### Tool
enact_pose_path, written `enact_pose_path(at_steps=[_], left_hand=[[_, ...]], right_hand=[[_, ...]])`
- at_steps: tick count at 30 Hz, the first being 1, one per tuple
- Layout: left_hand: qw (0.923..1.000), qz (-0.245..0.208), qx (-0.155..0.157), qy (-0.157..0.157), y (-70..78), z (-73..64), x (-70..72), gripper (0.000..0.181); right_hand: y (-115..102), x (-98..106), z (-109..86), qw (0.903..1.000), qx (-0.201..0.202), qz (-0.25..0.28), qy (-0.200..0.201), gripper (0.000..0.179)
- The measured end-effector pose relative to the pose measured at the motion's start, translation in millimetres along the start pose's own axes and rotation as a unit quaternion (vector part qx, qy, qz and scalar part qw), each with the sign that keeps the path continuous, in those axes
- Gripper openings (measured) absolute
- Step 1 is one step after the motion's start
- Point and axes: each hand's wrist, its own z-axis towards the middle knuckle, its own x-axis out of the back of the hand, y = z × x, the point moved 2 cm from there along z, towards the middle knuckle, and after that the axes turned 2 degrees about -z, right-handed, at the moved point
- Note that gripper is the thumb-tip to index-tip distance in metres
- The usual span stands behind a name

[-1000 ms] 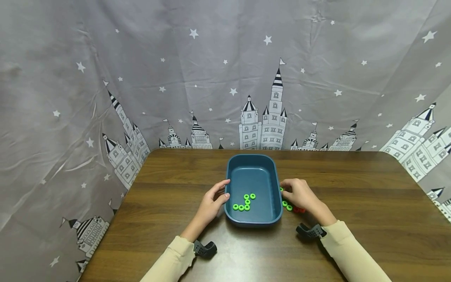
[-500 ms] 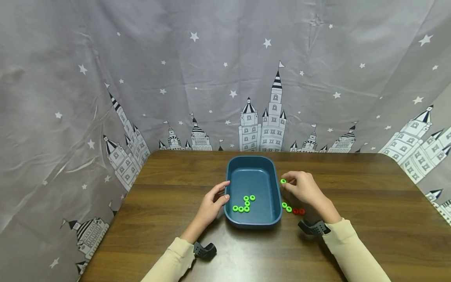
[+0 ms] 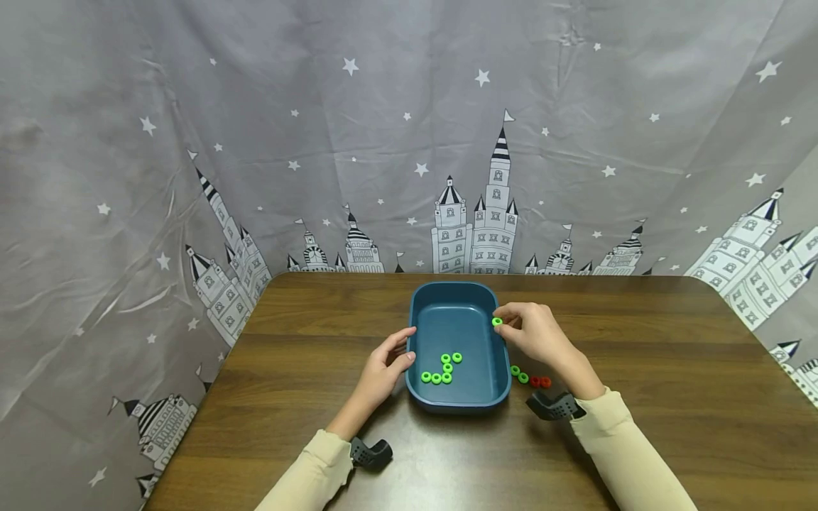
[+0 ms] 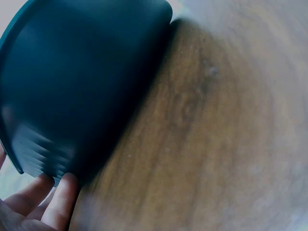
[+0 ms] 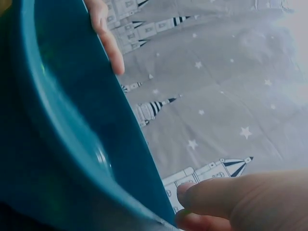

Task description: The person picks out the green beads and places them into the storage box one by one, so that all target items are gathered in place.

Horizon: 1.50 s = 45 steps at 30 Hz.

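Note:
Beside the blue plastic bin [image 3: 455, 407], my left hand [image 3: 378, 376] rests its relaxed fingertips on the left rim and outer wall. In the left wrist view, fingers [image 4: 62, 202] touch the ribbed outer wall. My right hand [image 3: 533, 332] pinches a green ring [image 3: 496, 326] between thumb and fingertips, over the bin's right rim. In the right wrist view the right hand's fingers [image 5: 211, 197] overlap the rim, and the ring hardly shows. Several green rings lie on the bin floor, one green ring [image 3: 437, 382] among them near the front left.
Just right of the bin, two green rings, one green ring [image 3: 524, 382] nearest the front, and two red rings [image 3: 545, 387] lie on the wooden table [image 3: 307, 341]. A grey curtain [image 3: 358, 142] with printed castles and stars hangs behind the table.
My right hand has lifted a green ring from the table beside the bin and carried it up and left to the rim. My left hand has stayed in place.

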Motion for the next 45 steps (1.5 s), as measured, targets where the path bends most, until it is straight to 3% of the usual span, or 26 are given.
enact_pose_path(at_steps=[21,31,45], left_hand=[[0.9999,-0.001,0.015,0.0,1.9,-1.5,-2.5,0.045],[0.9998,-0.002,0.02,-0.001,1.1,-1.3,-1.9,0.045],[0.9999,0.008,0.008,-0.003,0.3,-0.4,1.1,0.044]], right_hand=[[-41,-37,12.5,0.9979,0.047,0.011,-0.044,0.023],[-44,-54,16.2,0.9965,0.031,0.01,-0.077,0.023],[-48,-73,14.1,0.9963,0.016,-0.036,-0.077,0.021]])
